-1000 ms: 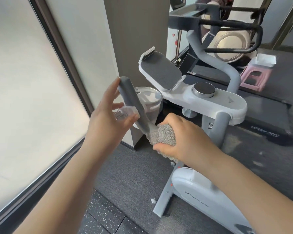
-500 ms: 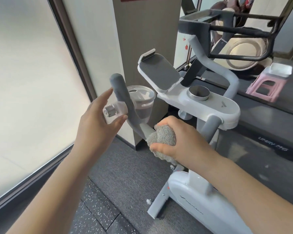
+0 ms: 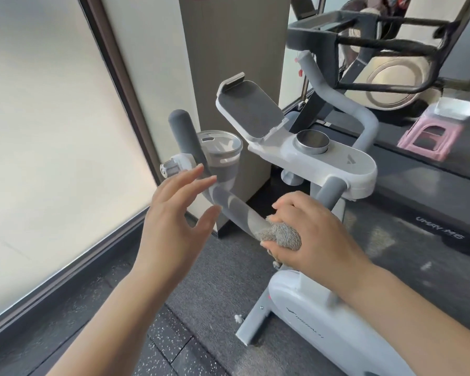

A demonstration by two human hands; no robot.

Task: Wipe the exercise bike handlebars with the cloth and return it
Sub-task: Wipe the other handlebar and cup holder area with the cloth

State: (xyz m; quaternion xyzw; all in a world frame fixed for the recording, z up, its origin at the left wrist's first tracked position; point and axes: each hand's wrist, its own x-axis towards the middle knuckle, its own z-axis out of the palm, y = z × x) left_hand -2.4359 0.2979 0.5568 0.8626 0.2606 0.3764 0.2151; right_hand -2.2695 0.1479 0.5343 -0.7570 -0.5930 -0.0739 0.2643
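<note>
A white exercise bike (image 3: 323,316) fills the middle. Its grey left handlebar (image 3: 228,204) bends up to a dark tip near a pillar, and its right handlebar (image 3: 345,109) curves up behind the console. My right hand (image 3: 312,234) is shut on a grey fluffy cloth (image 3: 280,236), pressed around the lower end of the left handlebar. My left hand (image 3: 174,215) hovers just left of that bar, fingers spread and holding nothing. Most of the cloth is hidden inside my fist.
A white console (image 3: 334,164) with a tablet holder (image 3: 251,111) and a metal knob (image 3: 311,141) tops the bike. A clear cup (image 3: 223,156) sits behind the handlebar. A treadmill (image 3: 432,202), a pink stool (image 3: 429,137) and a frosted window (image 3: 52,131) surround it.
My left hand has let go of the upper handlebar and opened, dropping lower beside the bar. My right hand stays clamped with the cloth on the bar's lower end. The view shifted.
</note>
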